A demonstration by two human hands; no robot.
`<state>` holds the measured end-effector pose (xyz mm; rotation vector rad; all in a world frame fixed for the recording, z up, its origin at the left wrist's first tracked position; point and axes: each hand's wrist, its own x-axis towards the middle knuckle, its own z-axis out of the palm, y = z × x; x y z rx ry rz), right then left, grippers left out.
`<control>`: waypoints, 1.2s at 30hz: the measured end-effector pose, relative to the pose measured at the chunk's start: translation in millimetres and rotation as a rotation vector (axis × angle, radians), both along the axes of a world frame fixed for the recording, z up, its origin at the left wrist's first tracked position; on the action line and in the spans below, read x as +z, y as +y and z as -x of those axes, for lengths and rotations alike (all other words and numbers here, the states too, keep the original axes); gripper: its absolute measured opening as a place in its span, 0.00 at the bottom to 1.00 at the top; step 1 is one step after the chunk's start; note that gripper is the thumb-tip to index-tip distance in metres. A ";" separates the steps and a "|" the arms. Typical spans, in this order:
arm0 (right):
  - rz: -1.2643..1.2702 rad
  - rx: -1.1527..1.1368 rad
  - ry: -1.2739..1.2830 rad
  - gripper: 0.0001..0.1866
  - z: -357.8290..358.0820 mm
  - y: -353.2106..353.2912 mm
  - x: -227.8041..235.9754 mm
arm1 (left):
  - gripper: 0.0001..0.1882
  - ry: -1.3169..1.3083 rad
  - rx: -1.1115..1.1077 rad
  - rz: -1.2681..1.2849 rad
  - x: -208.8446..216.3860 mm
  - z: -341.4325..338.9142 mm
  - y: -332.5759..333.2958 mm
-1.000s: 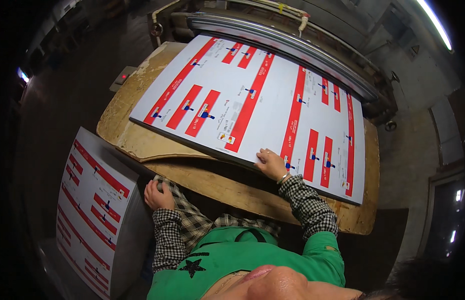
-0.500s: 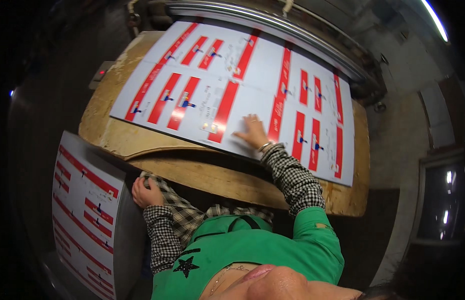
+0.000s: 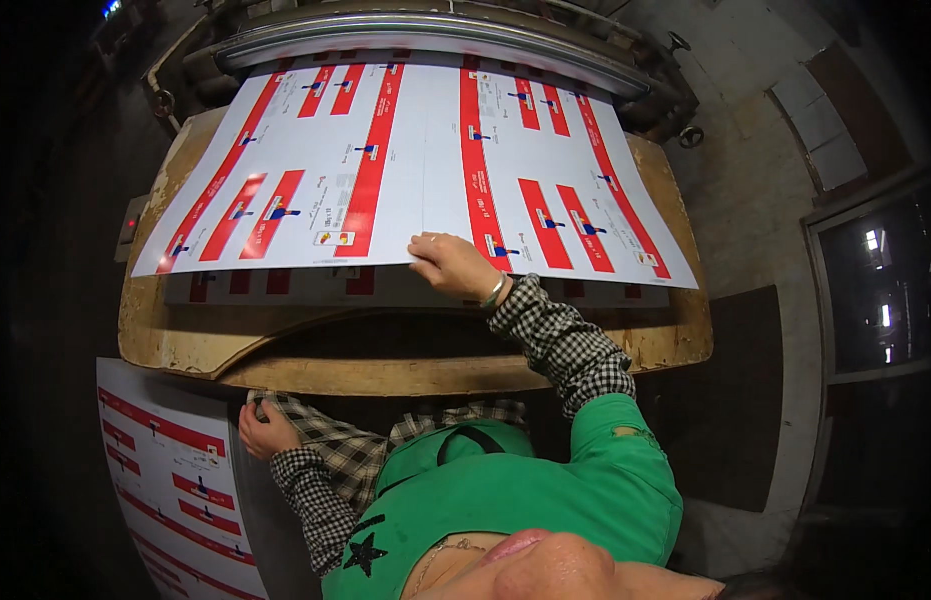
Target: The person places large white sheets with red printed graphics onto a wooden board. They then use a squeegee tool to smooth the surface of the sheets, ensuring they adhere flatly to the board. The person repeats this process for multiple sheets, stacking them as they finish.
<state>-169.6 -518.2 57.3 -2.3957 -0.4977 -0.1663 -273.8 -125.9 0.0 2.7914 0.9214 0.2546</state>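
A large white printed sheet (image 3: 425, 170) with red bands and small blue marks spreads across a worn wooden table. My right hand (image 3: 455, 266) pinches the middle of its near edge, fingers closed, and holds that edge raised. Beneath it, in shadow, the near strip of another printed sheet (image 3: 315, 290) shows. My left hand (image 3: 269, 428) hangs low on the left beside checked cloth, fingers apart and loosely bent, holding nothing I can see. Near it is a stack of similar printed sheets (image 3: 180, 480).
The wooden table (image 3: 385, 376) has a curved cut-out in its near edge. A long metal roller (image 3: 425, 38) of a machine crosses the far side, with a handwheel (image 3: 691, 136) at its right. A small box with a red light (image 3: 132, 222) sits left of the table.
My right hand has gone from lying on the printed sheet to gripping its near edge, which is now lifted. My left hand has come off the side of the stack. The view has shifted.
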 end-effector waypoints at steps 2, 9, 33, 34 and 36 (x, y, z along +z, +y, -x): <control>-0.012 0.013 0.041 0.10 6.0 -0.6 -16.7 | 0.17 -0.003 -0.003 0.003 -0.6 -0.9 -1.6; 0.050 0.026 0.087 0.10 19.3 8.0 -67.6 | 0.17 -0.027 0.000 0.008 -0.3 -0.8 1.7; 0.347 -0.082 0.265 0.46 22.4 13.5 -80.7 | 0.19 0.024 -0.018 0.000 -8.3 -1.8 5.0; 0.326 -0.071 0.279 0.44 20.8 10.4 -80.9 | 0.19 0.023 -0.011 -0.001 -9.4 -1.9 3.9; 0.283 -0.049 0.306 0.39 14.7 3.3 -80.1 | 0.19 0.013 -0.010 -0.021 -12.6 -2.3 2.6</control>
